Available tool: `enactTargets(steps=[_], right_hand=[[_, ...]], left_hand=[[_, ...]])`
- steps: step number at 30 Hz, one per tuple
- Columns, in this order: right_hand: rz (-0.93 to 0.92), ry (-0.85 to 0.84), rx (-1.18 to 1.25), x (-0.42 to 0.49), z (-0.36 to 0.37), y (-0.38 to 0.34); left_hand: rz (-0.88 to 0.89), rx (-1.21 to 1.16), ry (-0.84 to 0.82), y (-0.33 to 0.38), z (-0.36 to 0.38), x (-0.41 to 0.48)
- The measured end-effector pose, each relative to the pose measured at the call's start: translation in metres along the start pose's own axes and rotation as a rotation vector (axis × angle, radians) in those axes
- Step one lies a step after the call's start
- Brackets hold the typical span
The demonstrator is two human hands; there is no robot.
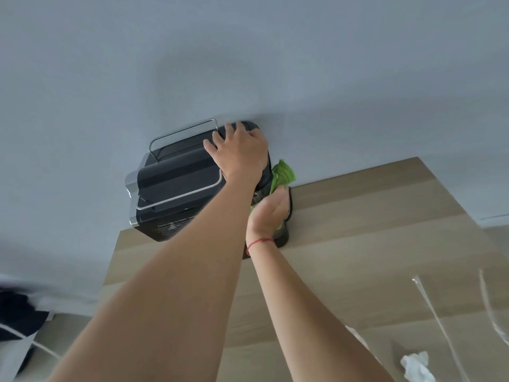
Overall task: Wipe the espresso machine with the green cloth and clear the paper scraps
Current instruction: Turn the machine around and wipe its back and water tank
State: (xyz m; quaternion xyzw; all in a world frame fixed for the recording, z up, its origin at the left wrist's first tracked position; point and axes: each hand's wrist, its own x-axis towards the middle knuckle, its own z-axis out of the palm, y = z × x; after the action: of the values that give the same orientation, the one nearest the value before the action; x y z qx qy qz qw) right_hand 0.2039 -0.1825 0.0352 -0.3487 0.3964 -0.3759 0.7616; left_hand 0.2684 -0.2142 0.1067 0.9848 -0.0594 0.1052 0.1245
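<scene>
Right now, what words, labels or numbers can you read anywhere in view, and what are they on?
Nothing can be read.
Espresso machine: a few lines of small pale print on its dark side panel, near the table, too blurred to quote.
Green cloth, crumpled paper scrap: no text visible.

plain pale grey wall [248, 56], light wood-grain table [358, 244] set against it, soft even light

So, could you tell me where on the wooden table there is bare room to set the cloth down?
The table is bare in a broad band between the espresso machine and the crumpled paper scrap. It is crowded at the near right, with the scrap and clear plastic strips, and at the machine, where the left hand and right hand work.
</scene>
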Motion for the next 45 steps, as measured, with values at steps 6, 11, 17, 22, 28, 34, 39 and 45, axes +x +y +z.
enactTargets(steps=[6,11,17,22,28,34,39,45], right_hand=[[0.323,-0.029,-0.171,0.037,-0.039,0.042],[0.501,-0.195,-0.406,0.083,-0.052,0.087],[0.552,-0.359,-0.382,0.081,-0.029,0.027],[0.501,-0.523,-0.287,0.083,-0.003,-0.014],[0.422,-0.628,-0.221,0.086,0.013,-0.031],[0.384,-0.68,-0.225,0.101,0.018,-0.02],[0.491,-0.716,-0.292,0.128,0.01,0.019],[0.692,-0.656,-0.241,0.138,-0.017,0.05]], left_hand=[[0.004,0.004,0.007,0.001,0.002,0.001],[0.007,-0.002,0.024,0.0,0.003,0.002],[-0.008,-0.016,0.047,0.0,0.001,0.001],[-0.011,-0.035,0.062,0.002,-0.003,-0.001],[-0.018,-0.023,0.062,0.003,0.001,-0.002],[-0.02,-0.036,0.079,0.002,0.0,0.0],[-0.015,-0.028,0.075,0.002,0.002,0.002],[-0.01,-0.03,0.078,0.001,0.004,0.004]])
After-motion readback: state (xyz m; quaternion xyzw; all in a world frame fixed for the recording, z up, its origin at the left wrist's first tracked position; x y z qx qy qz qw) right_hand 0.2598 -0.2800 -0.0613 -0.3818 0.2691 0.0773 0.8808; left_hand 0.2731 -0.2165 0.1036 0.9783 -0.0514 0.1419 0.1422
